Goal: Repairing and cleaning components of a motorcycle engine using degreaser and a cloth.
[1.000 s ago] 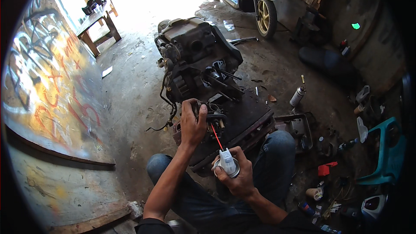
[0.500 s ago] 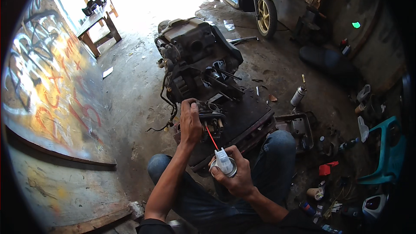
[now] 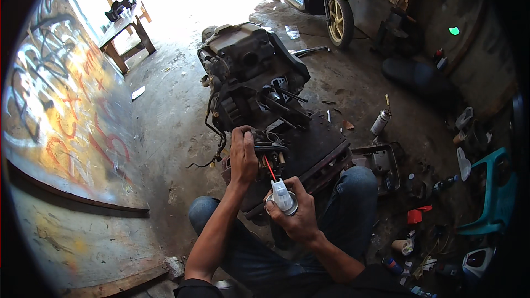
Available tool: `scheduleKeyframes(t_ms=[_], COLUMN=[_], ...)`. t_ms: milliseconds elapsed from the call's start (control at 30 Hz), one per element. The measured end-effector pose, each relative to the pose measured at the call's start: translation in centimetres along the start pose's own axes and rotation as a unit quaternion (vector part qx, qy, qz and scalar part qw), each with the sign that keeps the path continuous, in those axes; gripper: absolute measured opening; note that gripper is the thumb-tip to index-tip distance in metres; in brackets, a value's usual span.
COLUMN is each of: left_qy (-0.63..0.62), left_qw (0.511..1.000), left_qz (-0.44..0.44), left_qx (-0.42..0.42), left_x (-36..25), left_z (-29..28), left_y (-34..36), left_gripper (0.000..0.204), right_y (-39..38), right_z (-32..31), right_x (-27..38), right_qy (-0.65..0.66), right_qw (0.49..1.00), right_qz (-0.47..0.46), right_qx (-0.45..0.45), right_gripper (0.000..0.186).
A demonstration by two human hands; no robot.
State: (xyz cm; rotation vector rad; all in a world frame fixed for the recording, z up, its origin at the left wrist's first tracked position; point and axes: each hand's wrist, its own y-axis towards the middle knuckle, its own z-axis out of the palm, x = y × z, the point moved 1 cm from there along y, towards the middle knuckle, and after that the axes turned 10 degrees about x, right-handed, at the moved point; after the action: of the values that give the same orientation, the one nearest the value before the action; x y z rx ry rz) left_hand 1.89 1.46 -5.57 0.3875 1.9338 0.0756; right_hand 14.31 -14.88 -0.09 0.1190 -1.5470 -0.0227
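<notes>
In my right hand is an aerosol spray can with a white nozzle, its body mostly hidden by the fingers. A thin red straw runs from the nozzle up to a small metal engine part with a dark curved tube. My left hand is closed around that part's left side, fingers pressed together. Just beyond my hands rests a large dirty engine with loose hoses and cables.
Under the part is a dark low stand. To the right are an upright spray can, a metal tray, a teal stool and scattered bottles. A scooter stands behind; a painted panel lines the left.
My right hand has moved slightly forward and left with the spray can, bringing the straw deeper against the engine part. My left hand stays in place.
</notes>
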Motion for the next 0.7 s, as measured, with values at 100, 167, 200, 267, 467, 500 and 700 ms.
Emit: scheduleKeyframes(t_ms=[100,167,200,267,467,500,700], left_qy=[0.0,0.003,0.003,0.002,0.005,0.003,-0.009], left_qw=[1.0,1.0,1.0,1.0,1.0,1.0,1.0], left_qz=[0.005,0.012,0.012,0.013,0.018,0.016,0.007], left_qx=[-0.005,-0.008,-0.007,-0.006,-0.012,-0.012,-0.01], left_x=[0.52,0.54,0.41,0.27,0.58,0.64,0.76], left_z=[-0.07,-0.12,-0.09,-0.01,-0.13,-0.12,-0.09], left_y=[0.06,0.1,0.13,0.21,0.18,0.2,0.24], left_gripper=[0.042,0.042,0.042,0.042,0.042,0.042,0.042], right_y=[0.16,0.17,0.16,0.16,0.42,0.44,0.56], right_z=[0.04,0.04,0.02,0.04,0.34,0.34,0.39], right_x=[-0.24,-0.23,-0.27,-0.4,0.04,0.0,-0.4], right_qy=[0.0,-0.011,-0.012,-0.015,0.016,0.016,0.008], right_qw=[1.0,1.0,1.0,1.0,1.0,1.0,1.0], right_qz=[-0.013,-0.014,-0.014,-0.015,0.007,0.007,-0.016], right_qx=[-0.005,0.001,0.001,0.001,0.008,0.008,0.008], right_gripper=[0.033,0.033,0.033,0.033,0.033,0.033,0.032])
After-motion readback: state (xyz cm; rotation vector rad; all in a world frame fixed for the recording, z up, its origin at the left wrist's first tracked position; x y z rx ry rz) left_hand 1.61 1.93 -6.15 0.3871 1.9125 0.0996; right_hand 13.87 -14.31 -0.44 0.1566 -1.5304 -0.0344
